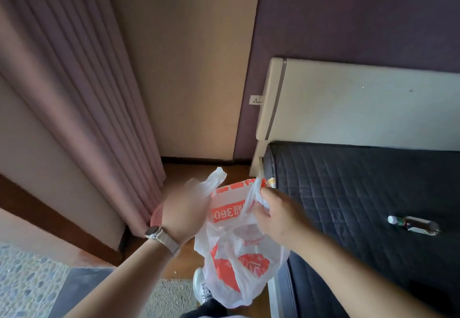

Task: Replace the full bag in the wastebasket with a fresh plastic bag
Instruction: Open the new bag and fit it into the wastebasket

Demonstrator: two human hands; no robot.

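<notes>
White and orange, the plastic bag [239, 258] hangs in the air between both hands. The left hand [185, 214] pinches one handle of the bag's mouth; the right hand [276, 214] pinches the other, fingers curled around it. Just beyond the left wrist, a pink wastebasket [157, 214] peeks from behind the curtain [82, 93]. Farther right of the grip, a bottle [414, 225] lies on the dark mattress [361, 193].

Both arms extended forward, converging toward 12 o'clock. Left hand [185, 214] back-up, fingers curled closed, blurred. Right hand [276, 214] at its 3 o'clock, fingers pinched shut, knuckles up.
</notes>
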